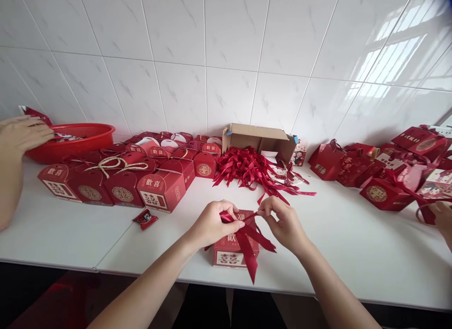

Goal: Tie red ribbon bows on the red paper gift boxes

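Observation:
A small red gift box (231,244) with white-panelled lettering stands near the table's front edge, between my hands. A dark red satin ribbon (248,253) crosses its top, with two tails hanging over the front and right side. My left hand (216,225) pinches a ribbon loop above the left part of the box. On the right, my right hand (282,224) has its fingers closed on another part of the ribbon, which is stretched between both hands. The knot is partly hidden by my left fingers.
Rows of red boxes (120,190) stand left, beside a wrapped candy (145,219) and a red basket (84,136). Loose ribbons (243,166) spill from a cardboard box (259,131). Finished-looking boxes (384,194) pile up right. Other people's hands (26,133) show at both sides.

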Demonstrator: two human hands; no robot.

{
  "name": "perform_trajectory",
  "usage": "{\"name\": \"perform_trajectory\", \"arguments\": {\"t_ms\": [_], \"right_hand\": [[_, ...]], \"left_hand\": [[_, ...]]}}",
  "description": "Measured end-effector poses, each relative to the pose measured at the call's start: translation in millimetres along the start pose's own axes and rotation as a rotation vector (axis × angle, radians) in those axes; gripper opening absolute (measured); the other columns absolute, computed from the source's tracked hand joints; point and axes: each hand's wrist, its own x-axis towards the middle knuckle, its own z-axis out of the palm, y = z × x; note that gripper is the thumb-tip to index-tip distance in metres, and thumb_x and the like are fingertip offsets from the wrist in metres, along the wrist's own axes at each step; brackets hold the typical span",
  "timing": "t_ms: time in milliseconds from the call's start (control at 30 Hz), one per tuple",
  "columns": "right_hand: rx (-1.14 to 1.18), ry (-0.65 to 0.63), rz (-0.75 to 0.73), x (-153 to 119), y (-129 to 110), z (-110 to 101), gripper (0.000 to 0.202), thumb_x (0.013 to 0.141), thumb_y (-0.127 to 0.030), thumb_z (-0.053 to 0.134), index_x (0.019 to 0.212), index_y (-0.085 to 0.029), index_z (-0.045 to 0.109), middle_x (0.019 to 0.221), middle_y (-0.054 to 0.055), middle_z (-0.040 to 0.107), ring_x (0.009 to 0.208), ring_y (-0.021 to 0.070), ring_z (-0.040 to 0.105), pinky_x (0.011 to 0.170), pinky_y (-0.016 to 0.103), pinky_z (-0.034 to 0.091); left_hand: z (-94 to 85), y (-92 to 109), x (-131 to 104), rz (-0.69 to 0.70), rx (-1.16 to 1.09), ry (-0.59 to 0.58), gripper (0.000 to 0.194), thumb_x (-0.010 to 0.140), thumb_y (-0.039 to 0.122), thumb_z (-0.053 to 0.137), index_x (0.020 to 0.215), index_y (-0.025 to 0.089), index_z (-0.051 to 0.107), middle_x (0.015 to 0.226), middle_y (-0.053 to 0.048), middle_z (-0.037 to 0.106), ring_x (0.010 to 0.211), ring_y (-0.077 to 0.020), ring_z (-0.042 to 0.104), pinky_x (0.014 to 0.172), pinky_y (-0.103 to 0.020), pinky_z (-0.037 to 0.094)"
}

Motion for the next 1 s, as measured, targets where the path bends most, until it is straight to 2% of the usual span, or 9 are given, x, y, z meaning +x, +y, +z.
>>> {"name": "perform_trajectory", "arguments": {"t_ms": [67, 167, 233, 400, 567, 767, 867, 933, 1000], "right_hand": [[0.089, -0.123, 0.068, -7, 3, -4, 0.017, 0.088, -0.033, 0.058, 0.101, -0.024, 0.052, 0.102, 0.008, 0.058, 0.098, 0.0213, 0.059, 0.085, 0.038, 0.050], [0.246, -0.404, 0.100, -21, 7, -5, 0.110, 0.059, -0.051, 0.081, 0.146, -0.029, 0.017, 0.151, 0.016, 0.022, 0.140, 0.0325, 0.025, 0.109, 0.048, 0.031], [0.255, -0.531, 0.137, -30, 7, 3, 0.138, 0.046, -0.050, 0.087, 0.150, -0.030, -0.002, 0.157, 0.015, -0.004, 0.145, 0.0355, 0.004, 0.113, 0.050, 0.022], [0.202, -0.401, 0.268, -44, -13, 26, 0.100, 0.072, -0.028, 0.073, 0.149, -0.032, 0.009, 0.153, 0.013, 0.008, 0.143, 0.0275, 0.020, 0.111, 0.041, 0.030], [0.194, -0.388, 0.264, -52, -14, 15, 0.097, 0.071, -0.024, 0.073, 0.148, -0.031, 0.014, 0.146, 0.014, 0.019, 0.135, 0.0300, 0.035, 0.104, 0.041, 0.041], [-0.430, 0.307, 0.456, -61, 8, 26, 0.092, 0.085, -0.032, 0.060, 0.150, -0.031, -0.005, 0.155, 0.015, -0.008, 0.142, 0.0404, 0.011, 0.104, 0.063, 0.033], [-0.387, -0.035, 0.179, -59, -9, 59, 0.071, 0.091, -0.027, 0.048, 0.150, -0.033, 0.008, 0.159, 0.008, -0.002, 0.145, 0.0358, 0.007, 0.108, 0.060, 0.030], [-0.285, -0.372, -0.009, -57, -22, 79, 0.075, 0.089, -0.036, 0.052, 0.151, -0.032, 0.009, 0.159, 0.008, 0.008, 0.144, 0.0357, 0.013, 0.110, 0.059, 0.029], [-0.211, -0.578, -0.090, -57, -24, 90, 0.083, 0.086, -0.046, 0.056, 0.151, -0.033, 0.006, 0.156, 0.008, 0.021, 0.142, 0.0340, 0.023, 0.113, 0.057, 0.025]], "left_hand": [[-0.5, -2, -6, 0.074, -0.018, 0.039, 0.015, 0.076, 0.032, 0.065, 0.078, 0.020, 0.056, 0.098, -0.005, 0.066, 0.090, -0.0206, 0.063, 0.084, -0.032, 0.049], [-12.1, -15, -23, 0.147, -0.017, 0.242, 0.026, 0.086, 0.037, 0.052, 0.109, 0.025, 0.050, 0.125, -0.007, 0.055, 0.118, -0.0214, 0.051, 0.105, -0.035, 0.037], [-31.4, -33, -40, 0.105, 0.057, 0.450, 0.024, 0.092, 0.037, 0.041, 0.112, 0.026, 0.049, 0.127, -0.006, 0.053, 0.123, -0.0208, 0.047, 0.107, -0.037, 0.035], [-101.4, -102, -78, -0.089, 0.824, 0.910, 0.011, 0.081, 0.034, 0.053, 0.085, 0.024, 0.056, 0.098, -0.006, 0.064, 0.101, -0.0290, 0.058, 0.094, -0.049, 0.043], [-133.1, -133, -89, -0.481, 0.947, 0.741, 0.017, 0.080, 0.042, 0.052, 0.088, 0.029, 0.060, 0.084, -0.002, 0.070, 0.078, -0.0280, 0.061, 0.063, -0.038, 0.047], [-94.2, -122, -89, -0.307, 0.934, 0.649, 0.023, 0.079, 0.043, 0.053, 0.088, 0.026, 0.066, 0.100, -0.009, 0.068, 0.094, -0.0357, 0.061, 0.075, -0.046, 0.047], [-48.5, -107, -87, -0.055, 0.920, 0.518, 0.023, 0.077, 0.045, 0.058, 0.089, 0.027, 0.068, 0.103, -0.010, 0.066, 0.102, -0.0359, 0.058, 0.084, -0.049, 0.045], [-20.2, -96, -84, 0.078, 0.846, 0.318, 0.029, 0.083, 0.038, 0.054, 0.109, 0.034, 0.063, 0.115, -0.005, 0.064, 0.112, -0.0310, 0.055, 0.090, -0.045, 0.046], [-3.8, -89, -81, 0.122, 0.751, 0.294, 0.038, 0.088, 0.030, 0.046, 0.125, 0.033, 0.051, 0.124, -0.005, 0.060, 0.117, -0.0265, 0.053, 0.093, -0.042, 0.046]]}}
